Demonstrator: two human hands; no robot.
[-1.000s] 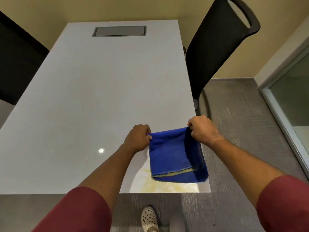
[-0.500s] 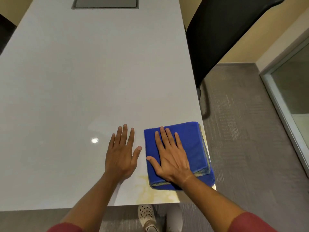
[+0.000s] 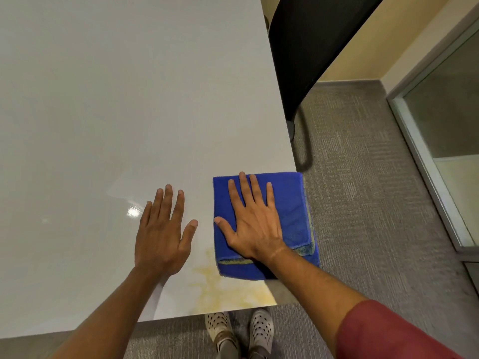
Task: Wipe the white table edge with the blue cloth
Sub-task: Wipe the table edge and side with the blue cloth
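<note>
A folded blue cloth lies at the near right corner of the white table, its right side overhanging the table's right edge. My right hand presses flat on the cloth, fingers spread. To its left my left hand rests flat on the bare tabletop, fingers apart and holding nothing. A yellowish stain marks the table just in front of the cloth, near the front edge.
A black chair stands beside the table's right edge, further back. Grey carpet covers the floor to the right. A glass panel with a metal frame is at the far right. My feet in perforated shoes show below the front edge.
One second ago both hands pinched the cloth's far corners. Since then the cloth was laid flat, my right hand pressed down on it, and my left hand moved onto the bare table.
</note>
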